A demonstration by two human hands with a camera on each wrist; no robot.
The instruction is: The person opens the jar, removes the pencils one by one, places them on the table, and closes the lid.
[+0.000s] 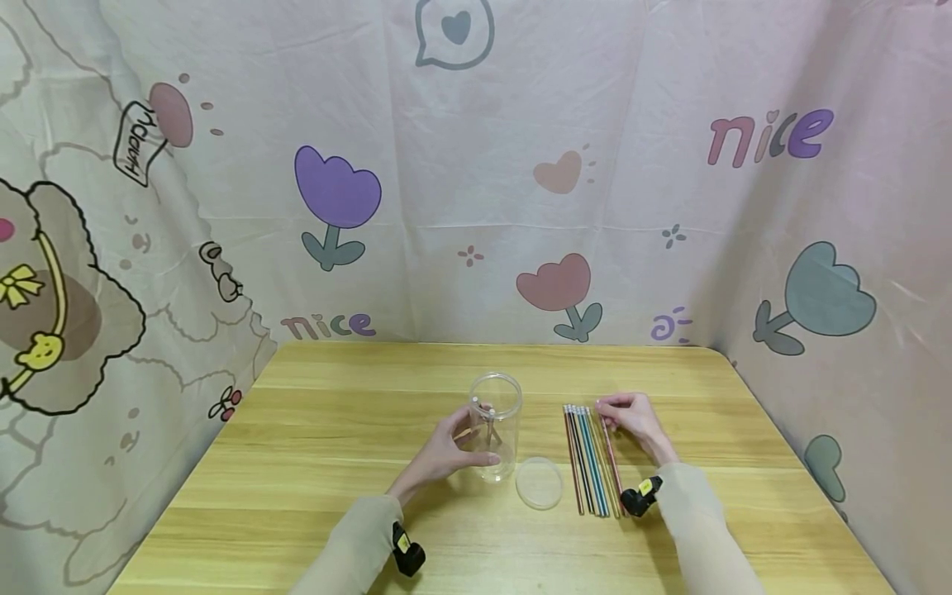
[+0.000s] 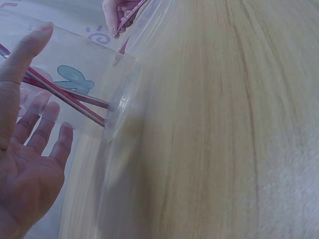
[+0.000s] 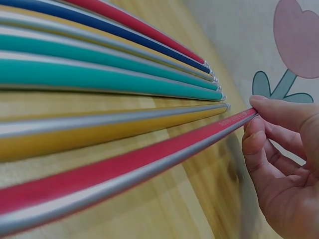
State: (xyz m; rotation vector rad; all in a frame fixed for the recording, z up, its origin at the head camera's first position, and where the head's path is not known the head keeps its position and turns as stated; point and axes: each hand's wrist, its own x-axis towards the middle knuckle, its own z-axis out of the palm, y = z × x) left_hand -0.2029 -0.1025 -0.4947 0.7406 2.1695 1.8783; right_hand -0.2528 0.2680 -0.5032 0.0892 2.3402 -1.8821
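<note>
My left hand (image 1: pixel 445 454) holds a clear cylindrical jar (image 1: pixel 507 430) upright on the table, thumb on the near side and fingers behind it. Inside lean a couple of red-and-silver striped pencils (image 2: pixel 75 102), crossing one another in the left wrist view. With thumb and fingertips, my right hand (image 1: pixel 630 416) pinches one end of another red-and-silver pencil (image 3: pixel 134 172). That pencil slants beside a row of striped pencils (image 1: pixel 586 463) in red, blue, yellow and teal. The yellow pencil (image 3: pixel 124 124) lies closest to the pinched one.
A round clear lid (image 1: pixel 539 483) lies flat between the jar and the pencil row. The wooden table (image 1: pixel 357 413) reaches back to a printed cloth backdrop (image 1: pixel 461 173), which also hangs along both sides. Black cameras (image 1: pixel 407 552) are strapped at both wrists.
</note>
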